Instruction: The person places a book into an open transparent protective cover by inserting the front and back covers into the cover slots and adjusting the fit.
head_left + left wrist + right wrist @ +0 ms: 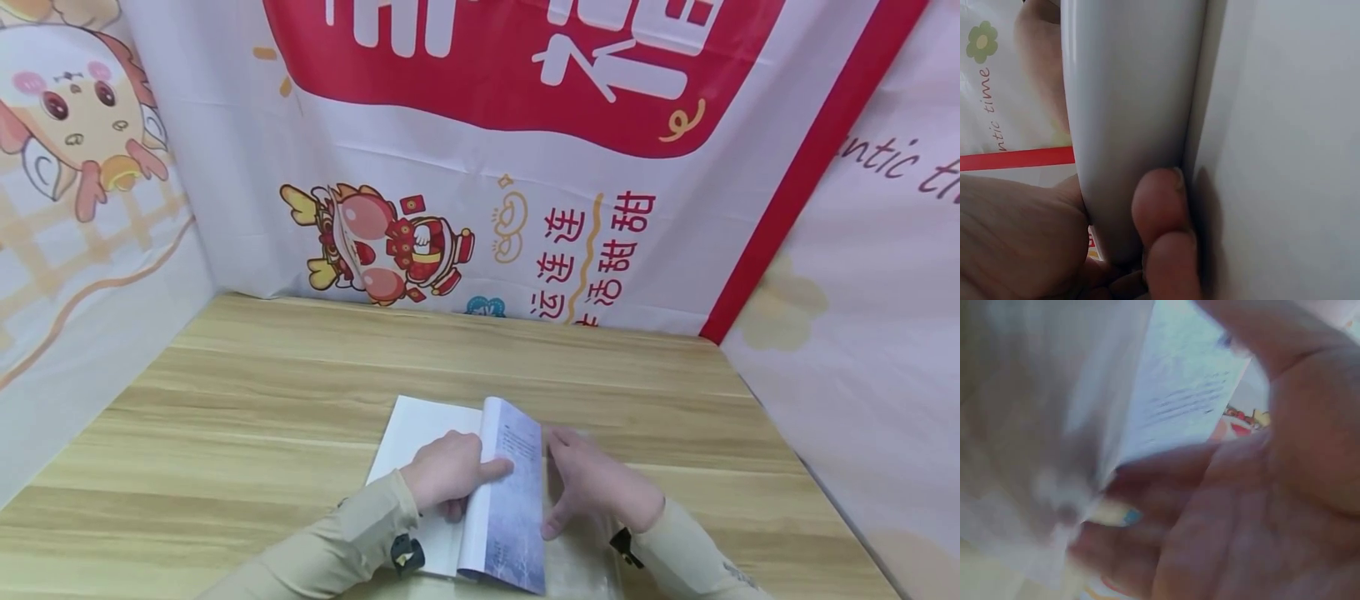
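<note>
Blue cover [517,500] pinched in our left grip [450,467], we are holding the right grip [600,483] spread at the plastic [592,571] by the open book [408,433] on the worktop [262,417], and should be bending gently to avoid creases.

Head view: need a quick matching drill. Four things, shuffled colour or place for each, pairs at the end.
Things
1. left hand
2. right hand
3. printed sheet
4. tabletop

Colour or place
A. beside the printed sheet's right edge, over clear plastic
B. light brown, wood-grained
C. between the white page and the printed sheet, one digit across the sheet
D. bluish-purple with lines of text

Pairs
1-C; 2-A; 3-D; 4-B
</note>
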Demonstrator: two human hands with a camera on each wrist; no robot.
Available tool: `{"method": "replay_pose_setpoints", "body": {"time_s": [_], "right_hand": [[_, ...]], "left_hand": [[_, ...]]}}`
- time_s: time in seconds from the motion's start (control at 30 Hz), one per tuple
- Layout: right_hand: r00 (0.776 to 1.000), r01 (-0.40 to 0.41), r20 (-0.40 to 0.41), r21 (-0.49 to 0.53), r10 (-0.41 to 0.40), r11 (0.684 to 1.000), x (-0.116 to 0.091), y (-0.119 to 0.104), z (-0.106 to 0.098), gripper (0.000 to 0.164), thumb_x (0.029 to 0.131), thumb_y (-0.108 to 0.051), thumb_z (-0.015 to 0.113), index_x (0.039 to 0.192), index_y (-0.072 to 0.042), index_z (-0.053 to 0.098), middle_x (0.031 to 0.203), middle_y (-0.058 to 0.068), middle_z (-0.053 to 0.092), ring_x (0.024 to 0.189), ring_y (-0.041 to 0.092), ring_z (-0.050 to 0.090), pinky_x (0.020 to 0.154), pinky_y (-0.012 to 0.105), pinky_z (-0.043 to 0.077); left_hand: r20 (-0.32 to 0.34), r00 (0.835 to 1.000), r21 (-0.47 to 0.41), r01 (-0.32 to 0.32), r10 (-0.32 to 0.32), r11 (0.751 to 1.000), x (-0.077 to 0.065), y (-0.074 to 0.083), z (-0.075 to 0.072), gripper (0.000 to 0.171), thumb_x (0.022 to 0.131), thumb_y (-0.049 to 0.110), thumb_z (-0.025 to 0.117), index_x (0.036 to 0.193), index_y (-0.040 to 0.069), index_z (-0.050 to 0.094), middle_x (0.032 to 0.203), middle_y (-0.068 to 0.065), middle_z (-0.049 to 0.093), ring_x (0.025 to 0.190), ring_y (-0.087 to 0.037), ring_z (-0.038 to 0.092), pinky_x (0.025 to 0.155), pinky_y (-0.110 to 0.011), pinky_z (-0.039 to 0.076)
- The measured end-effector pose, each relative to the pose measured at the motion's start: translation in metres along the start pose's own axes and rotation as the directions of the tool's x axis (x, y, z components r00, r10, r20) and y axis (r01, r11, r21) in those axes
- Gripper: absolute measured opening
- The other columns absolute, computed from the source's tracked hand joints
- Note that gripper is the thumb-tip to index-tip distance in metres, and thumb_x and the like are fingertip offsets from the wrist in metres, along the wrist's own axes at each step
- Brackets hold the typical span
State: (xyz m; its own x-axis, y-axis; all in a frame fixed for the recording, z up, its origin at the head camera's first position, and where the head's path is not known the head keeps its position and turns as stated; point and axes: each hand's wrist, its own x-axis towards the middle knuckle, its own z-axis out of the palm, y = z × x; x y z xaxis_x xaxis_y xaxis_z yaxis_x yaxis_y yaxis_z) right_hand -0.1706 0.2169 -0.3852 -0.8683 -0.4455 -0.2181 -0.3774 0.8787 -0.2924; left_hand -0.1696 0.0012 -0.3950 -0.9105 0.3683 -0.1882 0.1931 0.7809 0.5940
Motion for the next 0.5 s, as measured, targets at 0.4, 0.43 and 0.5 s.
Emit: {"method": "replay_pose_setpoints", "body": {"time_s": [0.4,0.43,0.5], "right_hand": [[1.0,-0.015,0.006,-0.043,0.015,0.999,-0.0087,0.0008,-0.0059,0.111,0.048,-0.042,0.089,0.14,0.001,0.042,0.137,0.027,0.041,0.123,0.04,0.043,0.097,0.051,0.038],[1.0,-0.003,0.004,-0.048,0.003,0.999,-0.0083,0.0012,-0.0057,0.111,0.048,-0.041,0.089,0.14,0.0,0.042,0.135,0.026,0.043,0.121,0.039,0.044,0.096,0.05,0.039],[1.0,0.013,0.001,-0.054,-0.013,0.998,-0.0078,0.0021,-0.0055,0.111,0.049,-0.041,0.089,0.141,-0.001,0.041,0.134,0.026,0.044,0.121,0.038,0.045,0.096,0.049,0.039]], "left_hand": [[0.007,1.0,-0.003,0.029,-0.029,1.0,0.0013,0.001,0.0032,0.049,0.091,0.058,0.051,0.07,0.013,0.057,0.043,0.0,0.053,0.033,-0.013,0.054,0.034,-0.027,0.044],[0.005,1.0,-0.001,0.031,-0.031,1.0,0.0014,0.0011,0.0033,0.05,0.09,0.058,0.051,0.07,0.013,0.056,0.042,0.0,0.053,0.033,-0.013,0.054,0.034,-0.027,0.044],[0.0,0.999,0.002,0.036,-0.036,0.999,0.0017,0.0011,0.0033,0.05,0.09,0.058,0.052,0.07,0.013,0.056,0.042,0.0,0.053,0.033,-0.013,0.054,0.034,-0.027,0.044]]}}
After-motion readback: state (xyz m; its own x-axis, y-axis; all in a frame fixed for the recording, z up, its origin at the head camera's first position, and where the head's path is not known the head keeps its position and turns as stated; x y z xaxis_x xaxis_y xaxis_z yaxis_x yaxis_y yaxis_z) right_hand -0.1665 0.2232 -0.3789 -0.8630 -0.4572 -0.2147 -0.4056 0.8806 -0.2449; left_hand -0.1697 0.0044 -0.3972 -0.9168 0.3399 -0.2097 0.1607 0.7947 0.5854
